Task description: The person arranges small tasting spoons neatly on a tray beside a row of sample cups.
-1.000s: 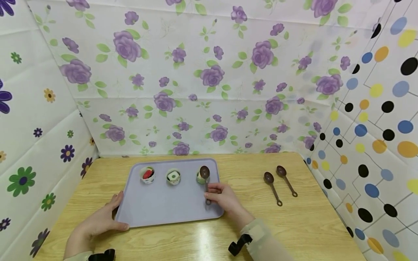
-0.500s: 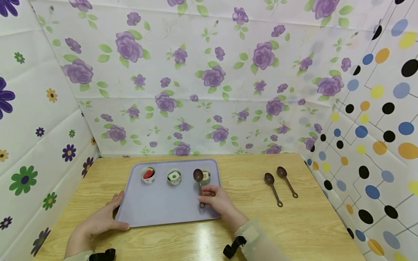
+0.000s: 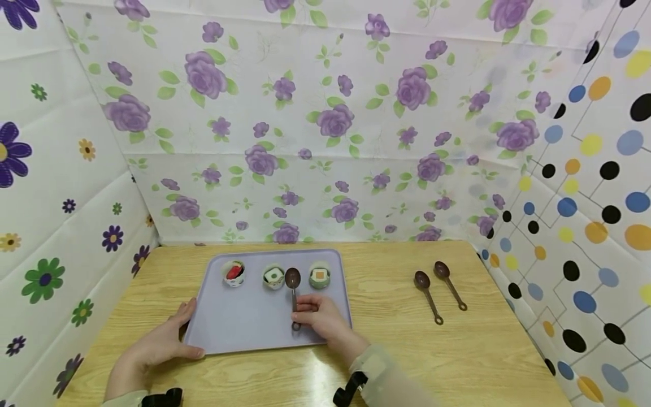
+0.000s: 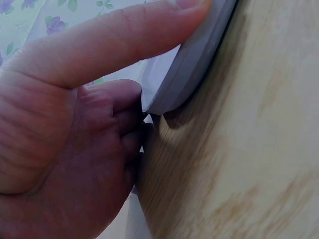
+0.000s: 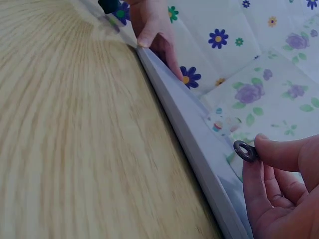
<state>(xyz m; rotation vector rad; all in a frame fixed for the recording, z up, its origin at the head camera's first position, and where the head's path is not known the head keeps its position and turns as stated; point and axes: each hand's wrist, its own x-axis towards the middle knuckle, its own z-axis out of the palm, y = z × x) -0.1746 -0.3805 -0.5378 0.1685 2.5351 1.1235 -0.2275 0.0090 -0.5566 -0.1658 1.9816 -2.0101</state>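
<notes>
My right hand pinches a dark brown spoon by its handle, bowl pointing away, over the lavender tray. In the right wrist view, the ring end of the spoon sticks out between thumb and fingers. The spoon's bowl stands just right of the middle small cup, which holds a white piece with a green centre. My left hand rests at the tray's near left corner, thumb along the front rim and fingers at the left side. Its thumb touches the rim in the left wrist view.
On the tray, the left cup holds a red piece. The right cup contains a white piece with an orange square. Two more brown spoons lie on the wooden table, right of the tray. Patterned cloth walls surround the table.
My right hand has carried the spoon leftward, from over the right cup to beside the middle one, uncovering the right cup. My left hand has stayed at the tray corner.
</notes>
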